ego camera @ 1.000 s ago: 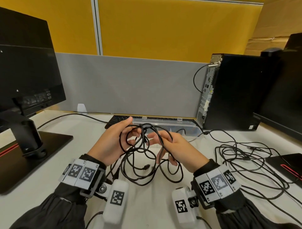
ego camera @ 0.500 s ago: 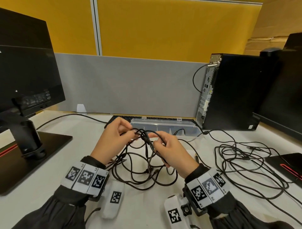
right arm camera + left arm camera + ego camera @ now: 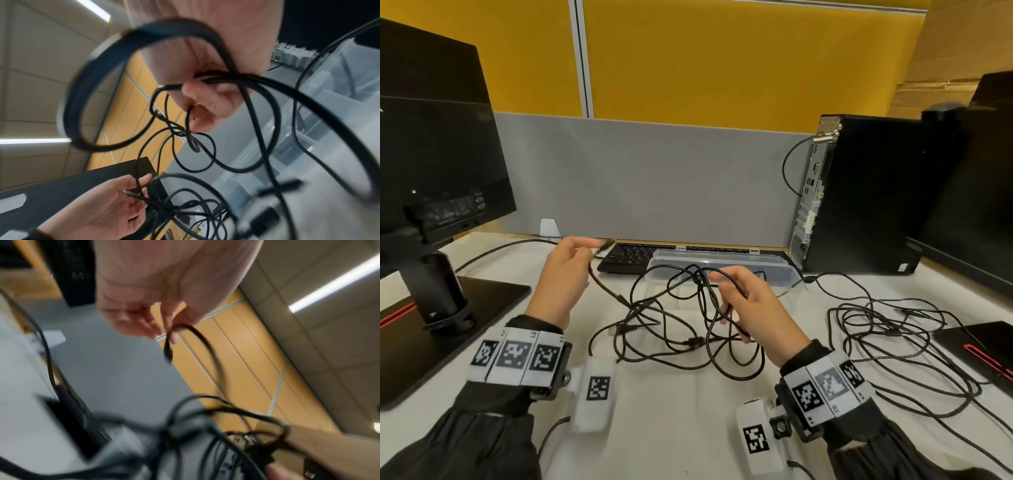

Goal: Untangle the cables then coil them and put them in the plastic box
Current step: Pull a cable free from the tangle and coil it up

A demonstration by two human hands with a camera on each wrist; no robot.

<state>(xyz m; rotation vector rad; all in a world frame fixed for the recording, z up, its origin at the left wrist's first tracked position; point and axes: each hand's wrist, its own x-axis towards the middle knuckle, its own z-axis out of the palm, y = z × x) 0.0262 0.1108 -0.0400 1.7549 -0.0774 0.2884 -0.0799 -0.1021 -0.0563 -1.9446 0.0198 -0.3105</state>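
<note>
**A:** Cables (image 3: 681,322) in a black tangle lie on the white table (image 3: 688,428), at the middle of the head view. Who has hold of them?

**B:** Both hands. The left hand (image 3: 561,284), at about 10 o'clock from the tangle, pinches one cable end (image 3: 168,352) between thumb and fingertips, with the plug sticking out past the fingers. The right hand (image 3: 753,308), at 3 o'clock from the tangle, has its fingers curled round several strands and holds the loops up off the table.

**A:** And the plastic box (image 3: 722,270)?

**B:** Clear, long and low, at 12 o'clock from the tangle, just behind the raised loops. Some strands cross in front of its near wall. A black keyboard (image 3: 630,257) lies behind it, partly hidden by the box, against the grey partition (image 3: 654,178).

**A:** What else crowds the table?

**B:** A second heap of cables (image 3: 893,346) spreads at 3 o'clock, beyond the right hand, apart from the held tangle as far as I can tell. A black computer tower (image 3: 866,195) stands at 2 o'clock. A monitor (image 3: 431,154) on a black stand (image 3: 438,291) fills 9 o'clock, and another monitor's base (image 3: 983,346) shows at the right edge.

**A:** Anything unclear?

**B:** The left wrist view is blurred; which strands belong to which cable I cannot tell.
</note>
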